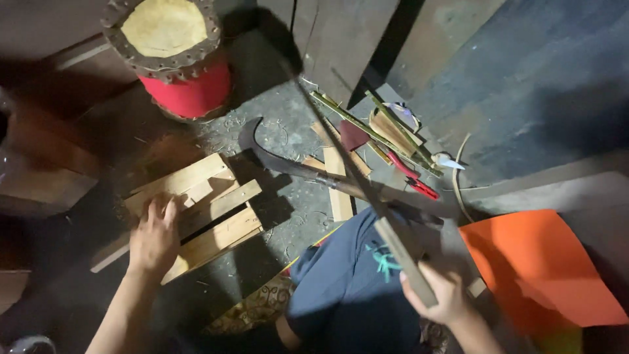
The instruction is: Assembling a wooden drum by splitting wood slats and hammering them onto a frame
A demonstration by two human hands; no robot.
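Red drum (171, 56), orange sheet (540, 265), sickle (275, 157)

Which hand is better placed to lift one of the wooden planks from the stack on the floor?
Left. The left hand already lies flat on the stack of planks, fingers touching the top pieces. The right hand is busy: its grip is closed on a long thin stick, away from the stack.

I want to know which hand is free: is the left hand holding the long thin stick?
No: the left hand lies flat on the wooden slats, while the right hand grips the long thin stick.
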